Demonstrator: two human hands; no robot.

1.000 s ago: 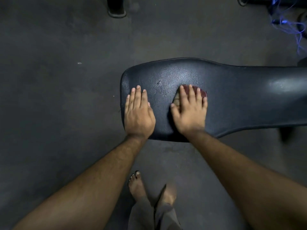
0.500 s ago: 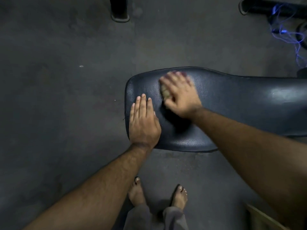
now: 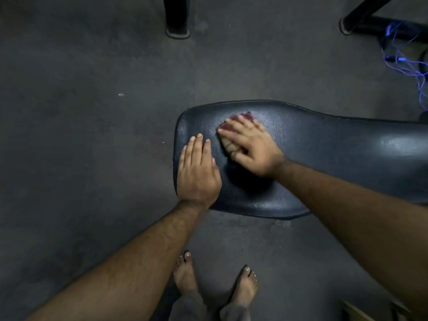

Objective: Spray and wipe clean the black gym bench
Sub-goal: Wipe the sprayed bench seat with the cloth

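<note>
Bench (image 3: 335, 156), black padded, runs from frame centre off the right edge, its rounded end pointing left, standing on a dark grey floor (image 3: 81, 135). Left hand (image 3: 196, 172) lies flat on the rounded end near the left rim, fingers straight and together, gripping nothing. Right hand (image 3: 251, 147) presses a small cloth (image 3: 231, 144) down on the pad just right of the left hand; fingers spread over it, thumb side tucked against its tan edge, a reddish part showing past the fingertips. Hand slightly blurred. Two bare feet (image 3: 185, 272) on the floor below the bench, near edge of frame. Black frame leg (image 3: 177, 17) at top centre, another black bar top right with tangled blue cord (image 3: 403, 59) beside it.
</note>
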